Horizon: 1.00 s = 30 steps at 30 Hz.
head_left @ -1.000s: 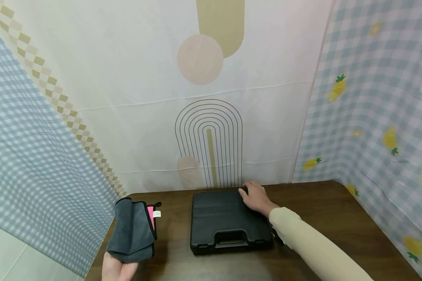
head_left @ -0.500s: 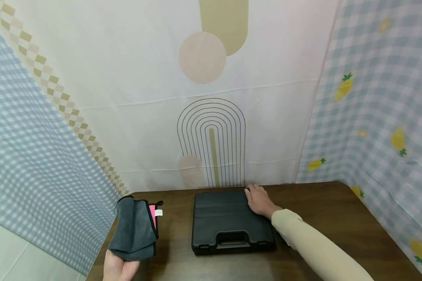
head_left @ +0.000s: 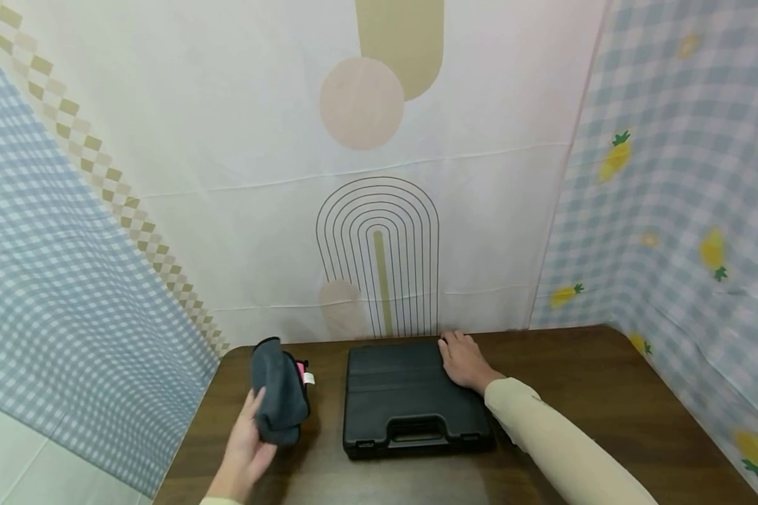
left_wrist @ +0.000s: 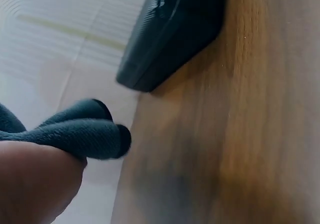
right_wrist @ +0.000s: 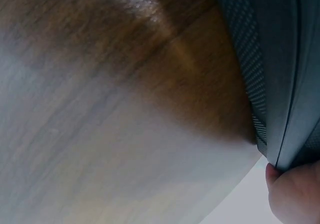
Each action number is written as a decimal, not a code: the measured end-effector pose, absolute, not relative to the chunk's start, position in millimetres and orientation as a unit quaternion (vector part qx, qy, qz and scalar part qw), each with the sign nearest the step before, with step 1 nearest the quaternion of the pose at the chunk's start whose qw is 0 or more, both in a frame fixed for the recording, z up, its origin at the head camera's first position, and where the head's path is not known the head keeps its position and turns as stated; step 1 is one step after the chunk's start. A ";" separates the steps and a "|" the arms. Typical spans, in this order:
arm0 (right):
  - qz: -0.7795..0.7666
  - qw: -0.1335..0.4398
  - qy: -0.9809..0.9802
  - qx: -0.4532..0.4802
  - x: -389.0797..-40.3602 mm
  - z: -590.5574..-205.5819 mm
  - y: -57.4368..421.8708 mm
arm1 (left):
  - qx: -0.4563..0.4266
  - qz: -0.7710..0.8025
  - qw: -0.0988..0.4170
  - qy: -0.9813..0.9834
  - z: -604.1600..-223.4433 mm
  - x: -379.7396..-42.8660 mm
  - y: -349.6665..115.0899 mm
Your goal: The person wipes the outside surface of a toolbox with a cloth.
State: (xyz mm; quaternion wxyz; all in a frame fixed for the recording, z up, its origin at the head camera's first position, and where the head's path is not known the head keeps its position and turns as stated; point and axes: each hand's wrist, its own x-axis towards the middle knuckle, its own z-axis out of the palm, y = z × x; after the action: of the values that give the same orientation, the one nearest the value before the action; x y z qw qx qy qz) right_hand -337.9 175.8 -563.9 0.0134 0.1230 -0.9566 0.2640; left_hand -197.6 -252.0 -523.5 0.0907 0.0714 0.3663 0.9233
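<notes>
In the head view my left hand [head_left: 248, 438] grips a folded dark grey cloth [head_left: 276, 393] with black edging, a pink patch and a white tag. Fingers lie on its left side and the thumb is low on its right. The cloth's rounded folds [left_wrist: 92, 139] stick out past the hand in the left wrist view, clear of the table. A black plastic carrying case [head_left: 404, 393] lies flat, its handle towards me. My right hand [head_left: 464, 362] holds its far right corner. A fingertip wraps that end of the case [right_wrist: 285, 84] in the right wrist view.
Both things are at a dark brown wooden table [head_left: 568, 393]. A pale printed cloth [head_left: 259, 245] hangs along its back edge, and blue checked cloths [head_left: 663, 231] hang at both sides. The case stands to the right of the grey cloth.
My left hand has moved right and forward with the grey cloth, which is turned and looks narrower now. My right hand has shifted slightly at the case's corner; the case stays in place.
</notes>
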 end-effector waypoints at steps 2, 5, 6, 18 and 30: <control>0.263 0.017 -0.957 0.122 -338.3 -565.0 176.4 | -0.019 0.883 0.076 0.463 -519.5 -209.7 -236.0; 0.264 0.020 -0.957 0.119 -338.5 -566.6 177.5 | -0.078 0.826 0.064 0.554 -524.5 -232.3 -211.8; 0.264 0.020 -0.957 0.118 -338.5 -567.0 177.5 | -0.085 0.811 0.062 0.576 -527.3 -239.1 -204.0; 0.273 0.017 -0.955 0.118 -338.1 -567.4 173.6 | -0.004 0.535 0.019 0.845 -547.4 -273.0 -138.8; 0.281 0.014 -0.951 0.126 -337.3 -565.3 178.4 | 0.023 0.504 0.020 0.863 -546.9 -276.1 -130.8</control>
State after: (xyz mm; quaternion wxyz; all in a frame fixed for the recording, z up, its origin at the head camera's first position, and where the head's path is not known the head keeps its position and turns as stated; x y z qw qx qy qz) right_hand -337.3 178.4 -565.3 0.0144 0.1258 -0.9513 0.2812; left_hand -276.1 -130.8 -546.9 0.0200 0.0234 0.8634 0.5036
